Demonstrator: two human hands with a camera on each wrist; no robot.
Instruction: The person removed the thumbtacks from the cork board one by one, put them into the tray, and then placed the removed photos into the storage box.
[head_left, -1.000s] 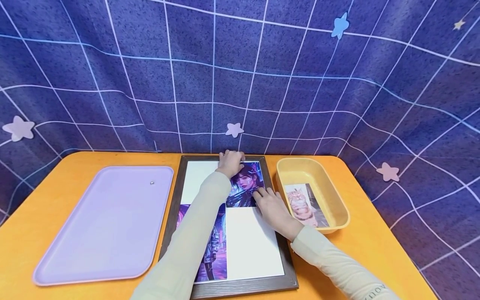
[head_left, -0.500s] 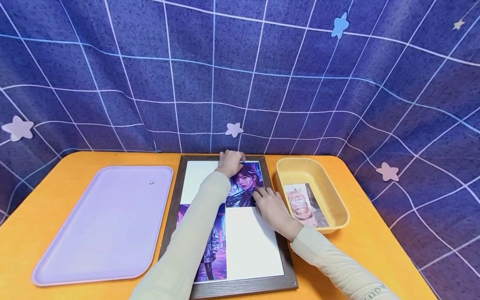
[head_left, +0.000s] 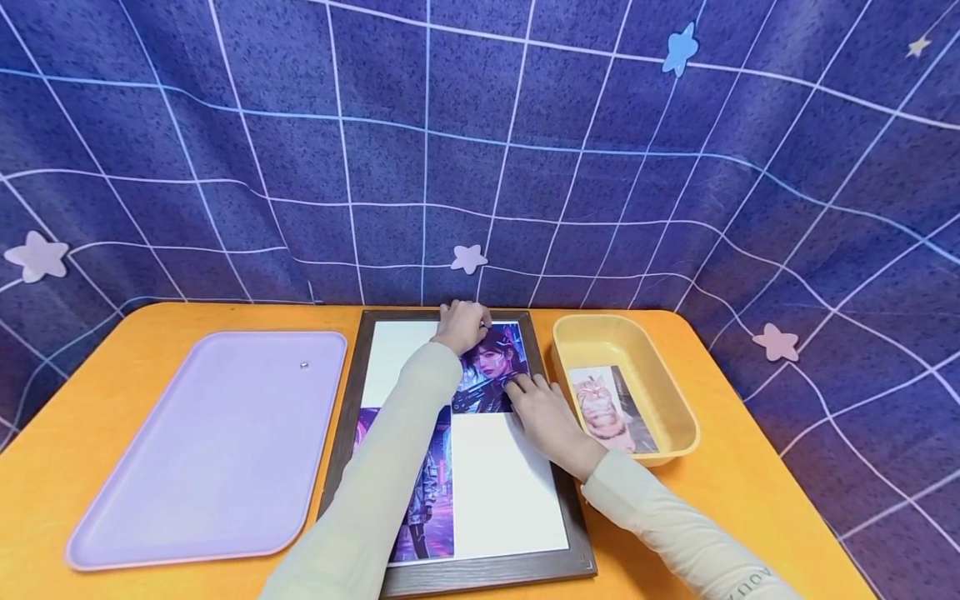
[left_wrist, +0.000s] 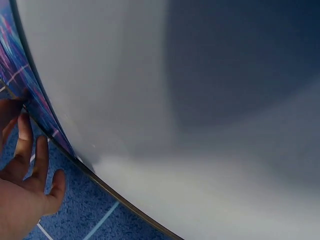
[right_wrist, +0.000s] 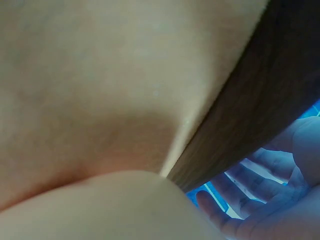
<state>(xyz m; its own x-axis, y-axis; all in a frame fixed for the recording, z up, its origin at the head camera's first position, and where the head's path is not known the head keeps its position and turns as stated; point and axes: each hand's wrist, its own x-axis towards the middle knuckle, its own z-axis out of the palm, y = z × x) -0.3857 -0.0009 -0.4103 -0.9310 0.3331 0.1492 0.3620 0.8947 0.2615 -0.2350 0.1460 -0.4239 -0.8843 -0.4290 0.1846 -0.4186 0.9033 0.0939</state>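
Left hand at top of print, pinch cannot be told; right hand loosely spread at right edge. Likely best: light, even pressure, edges parallel to frame.

A starry curtain backs the orange table; the lilac tray bears a speck, perhaps metal.

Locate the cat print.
In the head view, the cat print lies at the near left of the yellow bin, right of the dark picture frame and right hand.
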